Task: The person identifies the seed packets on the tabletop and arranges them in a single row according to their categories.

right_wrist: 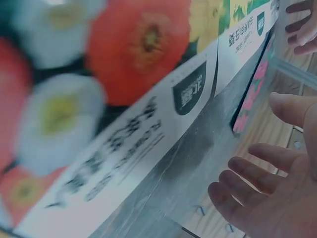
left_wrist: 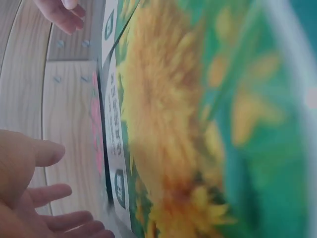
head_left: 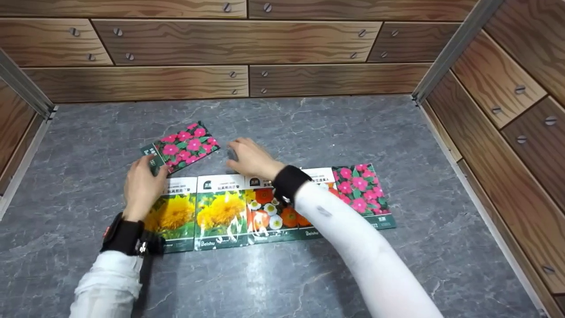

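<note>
A pink-flowered seed packet point(head_left: 190, 145) lies aslant behind a row of seed packets. My left hand point(head_left: 143, 185) is at its left end, thumb and fingers apart; whether they touch it I cannot tell. In the left wrist view, that hand's fingers point(left_wrist: 52, 194) are spread. My right hand point(head_left: 251, 159) hovers to the right of the slanted packet, fingers loosely bent and holding nothing. In the row are two yellow-flowered packets point(head_left: 220, 212), then orange-and-white ones point(head_left: 269, 216) partly hidden by my right forearm, and a second pink-flowered packet point(head_left: 359, 190) at the right end.
The packets lie on a grey marbled surface point(head_left: 282, 282). Wood-patterned walls point(head_left: 238, 42) stand at the back and sides, with grey metal strips point(head_left: 446, 51) at the corners. Black bands point(head_left: 291, 181) circle both wrists.
</note>
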The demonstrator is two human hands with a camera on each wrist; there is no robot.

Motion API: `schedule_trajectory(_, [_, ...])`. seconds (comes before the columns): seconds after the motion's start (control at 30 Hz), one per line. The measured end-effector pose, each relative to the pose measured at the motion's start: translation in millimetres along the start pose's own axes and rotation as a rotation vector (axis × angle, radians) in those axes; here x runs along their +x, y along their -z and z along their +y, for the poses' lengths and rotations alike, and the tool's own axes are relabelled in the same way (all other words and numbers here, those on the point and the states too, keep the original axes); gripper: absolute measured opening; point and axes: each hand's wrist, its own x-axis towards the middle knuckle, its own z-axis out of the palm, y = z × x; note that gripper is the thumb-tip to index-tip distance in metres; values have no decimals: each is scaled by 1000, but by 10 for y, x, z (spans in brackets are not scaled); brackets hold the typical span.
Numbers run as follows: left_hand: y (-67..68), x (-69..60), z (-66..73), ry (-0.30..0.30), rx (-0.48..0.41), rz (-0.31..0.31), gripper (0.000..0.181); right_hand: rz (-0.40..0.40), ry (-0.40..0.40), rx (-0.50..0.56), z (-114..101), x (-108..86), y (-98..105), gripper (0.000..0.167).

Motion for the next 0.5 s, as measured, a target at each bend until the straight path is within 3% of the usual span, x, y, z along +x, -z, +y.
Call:
schedule_trajectory(0.17, [40, 115, -3, 30, 52, -35, 60, 0, -40, -12, -84, 240, -33, 64])
schedule_trajectory(0.33, [1, 150, 15, -3, 162, -51, 52, -3, -72, -39, -156, 376, -121, 60])
schedule_trajectory(0.5, [-19, 154, 34, -46, 213, -54, 44, 9, -65, -36, -258, 457, -157, 54])
